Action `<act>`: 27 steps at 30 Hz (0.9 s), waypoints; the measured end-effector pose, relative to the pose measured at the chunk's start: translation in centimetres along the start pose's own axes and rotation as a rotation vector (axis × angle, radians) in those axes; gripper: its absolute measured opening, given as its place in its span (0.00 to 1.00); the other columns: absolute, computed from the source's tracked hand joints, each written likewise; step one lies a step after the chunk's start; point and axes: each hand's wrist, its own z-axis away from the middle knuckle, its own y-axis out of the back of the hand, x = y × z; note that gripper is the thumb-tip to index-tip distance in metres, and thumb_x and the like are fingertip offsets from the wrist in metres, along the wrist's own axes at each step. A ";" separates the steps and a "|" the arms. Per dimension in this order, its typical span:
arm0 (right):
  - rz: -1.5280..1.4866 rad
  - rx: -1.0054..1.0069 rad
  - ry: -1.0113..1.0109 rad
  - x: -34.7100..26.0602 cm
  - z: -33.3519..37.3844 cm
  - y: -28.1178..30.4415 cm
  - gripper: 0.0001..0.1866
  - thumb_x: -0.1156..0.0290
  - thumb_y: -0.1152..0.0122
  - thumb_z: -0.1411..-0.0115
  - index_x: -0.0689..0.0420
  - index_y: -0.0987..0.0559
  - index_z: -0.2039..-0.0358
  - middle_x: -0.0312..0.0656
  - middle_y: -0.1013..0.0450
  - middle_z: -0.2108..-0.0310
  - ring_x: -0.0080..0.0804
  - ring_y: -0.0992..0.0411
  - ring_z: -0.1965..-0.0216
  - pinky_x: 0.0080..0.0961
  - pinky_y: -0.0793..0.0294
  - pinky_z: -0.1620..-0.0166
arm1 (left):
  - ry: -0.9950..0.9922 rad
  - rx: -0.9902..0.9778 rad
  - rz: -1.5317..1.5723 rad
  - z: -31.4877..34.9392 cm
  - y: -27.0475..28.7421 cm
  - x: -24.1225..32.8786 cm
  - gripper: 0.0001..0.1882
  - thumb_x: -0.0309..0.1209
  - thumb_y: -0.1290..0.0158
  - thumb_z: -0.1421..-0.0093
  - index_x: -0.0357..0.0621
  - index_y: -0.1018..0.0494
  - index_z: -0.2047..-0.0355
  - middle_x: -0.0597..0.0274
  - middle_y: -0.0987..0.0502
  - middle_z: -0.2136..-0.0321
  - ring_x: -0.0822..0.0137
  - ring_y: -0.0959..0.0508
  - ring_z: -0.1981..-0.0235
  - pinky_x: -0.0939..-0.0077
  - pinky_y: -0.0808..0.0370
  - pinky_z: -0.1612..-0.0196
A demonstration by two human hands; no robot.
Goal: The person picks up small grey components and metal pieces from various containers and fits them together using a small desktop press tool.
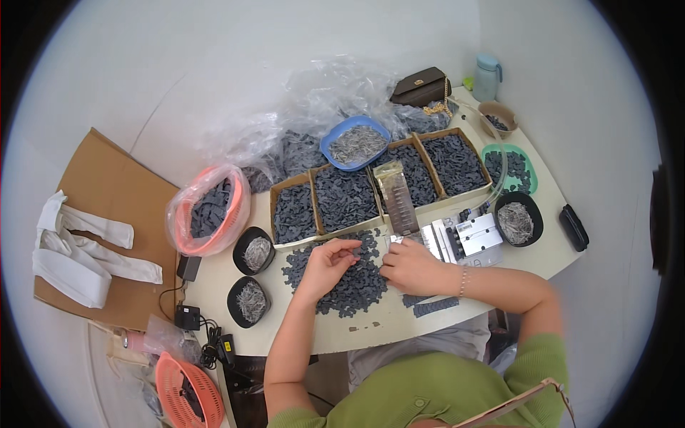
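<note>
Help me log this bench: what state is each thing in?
Left hand: pinching a small dark piece.
Right hand: resting by the metal fixture.
Pile of dark pieces: loose on the table.
Cardboard trays: full.
Blue bowl: filled with pins.
Bottle: upright, capped.

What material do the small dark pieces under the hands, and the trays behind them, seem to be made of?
The small dark pieces look like matte grey moulded plastic or rubber, dull with no shine. The trays look like plain brown cardboard, with raw, thin walls.
</note>
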 end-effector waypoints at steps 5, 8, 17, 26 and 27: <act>-0.004 -0.027 -0.070 0.2 -1.4 -0.9 0.06 0.70 0.37 0.55 0.53 0.22 0.74 0.37 0.27 0.72 0.35 0.28 0.66 0.32 0.30 0.61 | 0.032 0.051 -0.173 0.3 -0.3 1.4 0.11 0.17 0.47 0.43 0.35 0.23 0.60 0.63 0.24 0.68 0.74 0.23 0.68 0.82 0.24 0.62; -0.178 0.017 -0.229 1.7 -1.0 1.3 0.06 0.72 0.40 0.51 0.56 0.21 0.70 0.41 0.26 0.70 0.42 0.26 0.66 0.36 0.27 0.62 | -0.113 0.082 -0.440 0.9 -0.6 1.7 0.09 0.18 0.47 0.43 0.36 0.23 0.61 0.62 0.22 0.68 0.75 0.23 0.67 0.83 0.25 0.64; -0.039 0.107 -0.215 3.6 1.9 1.0 0.06 0.69 0.38 0.48 0.58 0.22 0.72 0.40 0.29 0.72 0.38 0.28 0.67 0.31 0.27 0.64 | -0.143 0.034 -0.506 0.0 -2.8 1.2 0.07 0.20 0.46 0.45 0.38 0.23 0.66 0.59 0.26 0.73 0.69 0.25 0.77 0.78 0.28 0.71; 0.064 0.184 -0.199 1.5 4.0 2.4 0.20 0.66 0.35 0.50 0.57 0.24 0.57 0.43 0.28 0.64 0.39 0.30 0.61 0.33 0.30 0.59 | -0.381 0.041 -0.901 -1.0 -4.2 -0.4 0.09 0.22 0.42 0.50 0.39 0.24 0.67 0.54 0.27 0.70 0.53 0.26 0.64 0.64 0.28 0.60; 0.069 0.202 -0.242 2.3 4.5 3.5 0.19 0.67 0.35 0.50 0.57 0.23 0.57 0.43 0.28 0.63 0.40 0.30 0.60 0.34 0.30 0.58 | -0.354 -0.011 -0.909 -1.3 -4.6 -0.6 0.09 0.22 0.41 0.52 0.39 0.24 0.68 0.54 0.28 0.70 0.50 0.28 0.63 0.62 0.30 0.58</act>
